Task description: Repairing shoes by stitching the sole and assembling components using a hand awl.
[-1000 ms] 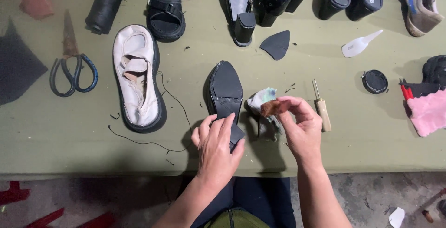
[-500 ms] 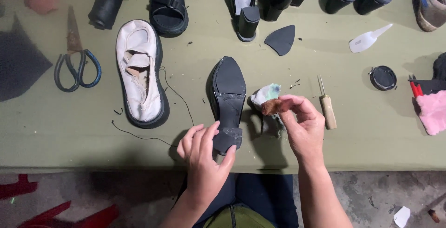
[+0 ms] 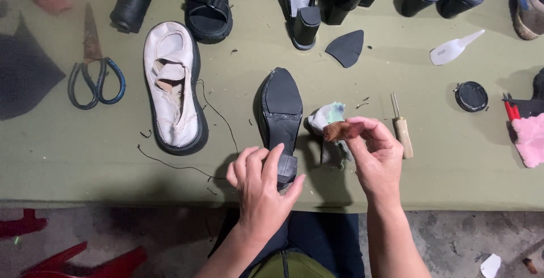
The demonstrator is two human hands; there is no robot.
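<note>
black and sole-up, a heeled shoe [image 3: 280,116] is laid on the olive bench [image 3: 85,159] near its front edge, and its heel block is gripped by the closed fingers of the left hand [image 3: 262,183]. just to the right of it, a small brown scrap [image 3: 339,131] is pinched in the closed fingers of the right hand [image 3: 377,154] above a crumpled pale rag [image 3: 327,116]. a wooden-handled awl [image 3: 402,129] is seen just beside that hand, a white shoe [image 3: 173,88] and scissors [image 3: 93,68] further left.
</note>
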